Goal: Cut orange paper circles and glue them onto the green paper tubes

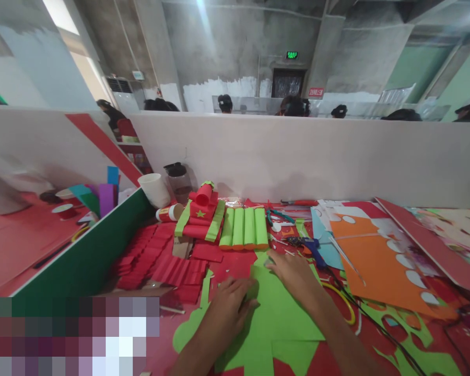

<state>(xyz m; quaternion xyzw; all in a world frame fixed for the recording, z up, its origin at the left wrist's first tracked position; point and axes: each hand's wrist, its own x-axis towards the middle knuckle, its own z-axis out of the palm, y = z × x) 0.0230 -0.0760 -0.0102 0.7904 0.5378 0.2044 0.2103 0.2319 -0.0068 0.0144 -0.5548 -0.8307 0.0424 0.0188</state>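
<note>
A light green paper sheet lies on the red table in front of me. My left hand rests on its left edge with the fingers curled, pinching the edge of the paper. My right hand lies on the sheet's upper part, fingers stretched toward the far edge and pressing it flat. Just beyond stand several green paper rolls side by side and a red and green paper model with a yellow star.
Pleated red paper strips lie to the left. An orange sheet with white cutouts, a blue glue gun, scissors, a white cup and a jar surround the work area. A white partition runs behind; people's heads show beyond it.
</note>
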